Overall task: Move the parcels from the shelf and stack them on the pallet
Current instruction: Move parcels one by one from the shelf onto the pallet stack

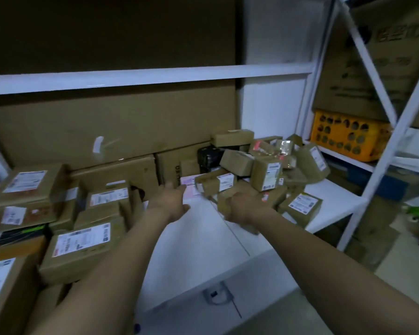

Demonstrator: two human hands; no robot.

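A heap of small brown parcels (266, 172) with white labels lies on the white shelf board (334, 197) at the right. My right hand (240, 206) lies over a small brown parcel (221, 204) at the heap's near edge, its fingers curled round it; the parcel shows on both sides of the hand. My left hand (172, 201) reaches out beside it with fingers spread, its tips at a flat parcel with a pink-white label (190, 183). It holds nothing. No pallet is in view.
Larger labelled boxes (80, 247) are stacked at the left of the shelf. Big flat cartons (111, 131) lean against the back. An upper shelf rail (143, 77) crosses above. A second rack at the right holds an orange crate (348, 136).
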